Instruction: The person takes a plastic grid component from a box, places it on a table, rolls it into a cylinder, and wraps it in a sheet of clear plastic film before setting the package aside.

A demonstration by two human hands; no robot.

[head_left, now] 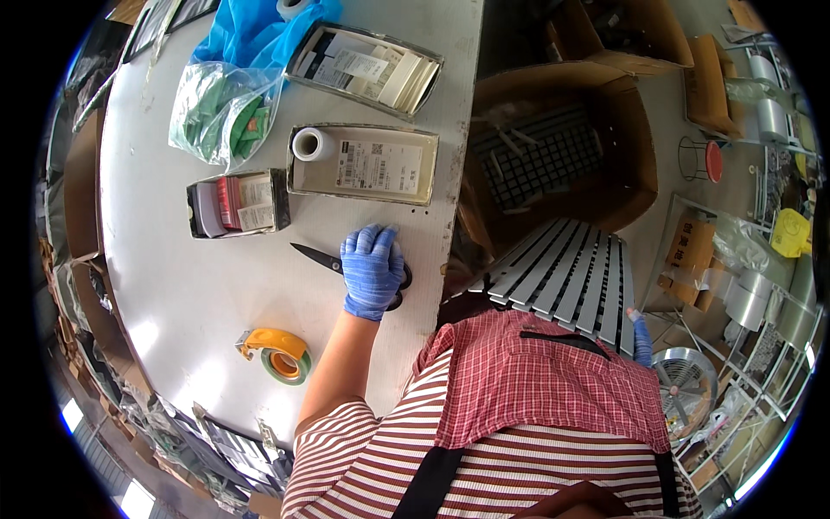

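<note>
Left hand (372, 266), blue-gloved, over 1 pair of black scissors (316, 256) on the white table (199, 294); fingers close together and curled over, firmness of grip hidden, cannot tell. Blade juts out left, 2 handle loops partly visible right. Right hand (641, 339), also blue-gloved, at the right edge of 1 tilted grey slatted panel (574, 275); finger closure mostly hidden, cannot tell.

On table: 1 yellow tape dispenser (285, 340), near left forearm; 3 open boxes (363, 199) beyond the scissors, the middle one holding 1 white roll (327, 145); 1 clear bag (194, 108) of green packets.
</note>
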